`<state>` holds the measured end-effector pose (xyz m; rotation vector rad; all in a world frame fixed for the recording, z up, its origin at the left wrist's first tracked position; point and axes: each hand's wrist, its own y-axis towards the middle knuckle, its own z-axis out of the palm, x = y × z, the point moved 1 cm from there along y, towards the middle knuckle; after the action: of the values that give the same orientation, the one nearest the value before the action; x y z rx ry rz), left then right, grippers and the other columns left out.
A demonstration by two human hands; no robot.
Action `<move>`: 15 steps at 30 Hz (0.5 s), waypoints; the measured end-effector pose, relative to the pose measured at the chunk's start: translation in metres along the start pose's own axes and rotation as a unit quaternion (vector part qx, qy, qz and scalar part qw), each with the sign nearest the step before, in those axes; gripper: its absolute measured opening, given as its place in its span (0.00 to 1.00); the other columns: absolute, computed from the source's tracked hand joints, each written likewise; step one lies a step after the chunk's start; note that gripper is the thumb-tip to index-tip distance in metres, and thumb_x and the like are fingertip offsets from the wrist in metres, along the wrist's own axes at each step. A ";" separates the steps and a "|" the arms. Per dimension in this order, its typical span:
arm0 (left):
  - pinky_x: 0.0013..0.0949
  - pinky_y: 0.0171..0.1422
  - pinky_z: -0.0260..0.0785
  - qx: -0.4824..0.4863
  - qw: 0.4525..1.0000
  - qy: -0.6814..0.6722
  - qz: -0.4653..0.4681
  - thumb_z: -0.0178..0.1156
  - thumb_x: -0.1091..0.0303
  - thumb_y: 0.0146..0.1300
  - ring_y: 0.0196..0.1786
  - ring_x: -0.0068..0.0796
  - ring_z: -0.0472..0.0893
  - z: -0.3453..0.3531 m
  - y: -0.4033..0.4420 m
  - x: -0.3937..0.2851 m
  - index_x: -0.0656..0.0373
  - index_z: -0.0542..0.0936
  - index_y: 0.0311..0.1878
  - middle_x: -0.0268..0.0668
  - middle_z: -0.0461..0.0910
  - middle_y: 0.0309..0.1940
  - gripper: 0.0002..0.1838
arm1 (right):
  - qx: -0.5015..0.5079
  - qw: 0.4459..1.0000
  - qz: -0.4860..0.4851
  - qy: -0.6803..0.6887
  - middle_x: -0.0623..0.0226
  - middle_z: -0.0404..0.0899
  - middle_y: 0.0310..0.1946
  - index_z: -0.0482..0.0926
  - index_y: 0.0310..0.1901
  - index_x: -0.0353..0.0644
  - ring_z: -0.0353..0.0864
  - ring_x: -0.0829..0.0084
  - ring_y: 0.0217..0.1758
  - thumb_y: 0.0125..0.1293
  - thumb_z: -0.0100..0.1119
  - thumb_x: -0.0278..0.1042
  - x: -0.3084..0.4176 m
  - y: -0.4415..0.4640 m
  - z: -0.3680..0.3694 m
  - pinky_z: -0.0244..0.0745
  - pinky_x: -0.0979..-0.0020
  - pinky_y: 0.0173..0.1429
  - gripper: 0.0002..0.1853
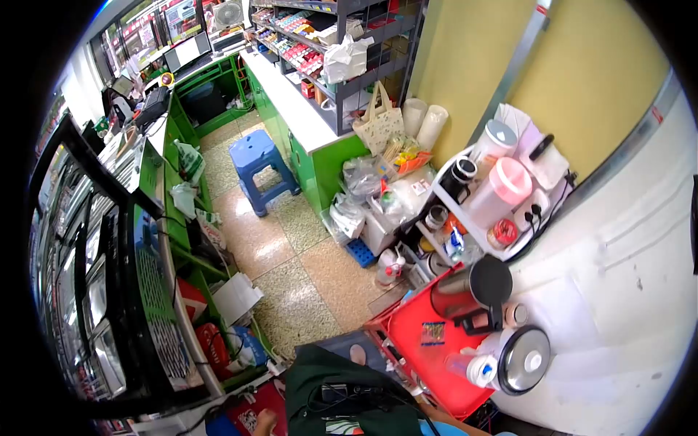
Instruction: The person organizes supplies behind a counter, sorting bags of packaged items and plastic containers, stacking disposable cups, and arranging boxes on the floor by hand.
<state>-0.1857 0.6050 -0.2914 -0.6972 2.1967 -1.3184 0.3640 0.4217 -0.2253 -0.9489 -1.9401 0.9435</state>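
Note:
My left hand (266, 420) shows small at the bottom edge, left of the dark green clothing (342, 392); its fingers are not clear and nothing can be made out in it. Part of my right hand (422, 401) is beside the near edge of the red tray table (407, 320), its fingers mostly hidden by the clothing and the edge. On the red top are a dark-lidded jug (451, 296), a small printed packet (432, 333), a white-capped container (480, 370) and a steel-lidded pot (525, 360).
A blue stool (263, 168) stands on the tiled floor between a green counter (327, 171) and a dark rack (94, 276) at left. A white shelf (454, 211) holds a pink-lidded pitcher (502, 190). Bags and boxes sit by the counter's end.

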 end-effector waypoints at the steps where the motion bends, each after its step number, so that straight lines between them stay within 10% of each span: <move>1: 0.32 0.35 0.66 0.009 0.999 -0.017 -0.031 0.56 0.67 0.51 0.30 0.30 0.74 -0.008 -0.011 -0.014 0.60 0.73 0.39 0.36 0.76 0.28 0.12 | -0.003 1.000 0.000 0.007 0.53 0.76 0.33 0.75 0.36 0.43 0.74 0.56 0.40 0.54 0.46 0.51 0.017 0.009 -0.009 0.69 0.60 0.43 0.19; 14: 0.35 0.41 0.67 0.128 0.979 -0.161 0.003 0.55 0.64 0.48 0.36 0.39 0.75 -0.194 0.177 -0.325 0.59 0.74 0.37 0.42 0.76 0.32 0.13 | -0.069 0.993 0.055 0.080 0.53 0.76 0.32 0.75 0.34 0.42 0.75 0.56 0.40 0.53 0.46 0.51 0.199 0.084 0.035 0.69 0.60 0.43 0.20; 15: 0.35 0.42 0.66 -0.044 0.978 0.069 0.192 0.55 0.68 0.46 0.36 0.40 0.74 -0.233 0.123 -0.387 0.61 0.74 0.37 0.43 0.76 0.32 0.13 | -0.081 0.994 0.039 0.069 0.53 0.76 0.32 0.75 0.34 0.42 0.75 0.56 0.40 0.53 0.46 0.51 0.204 0.095 0.048 0.69 0.60 0.43 0.20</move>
<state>-0.0629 1.0549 -0.2495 -0.1972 2.3594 -1.1034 0.2622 0.6239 -0.2636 -1.1609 -1.8951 0.7508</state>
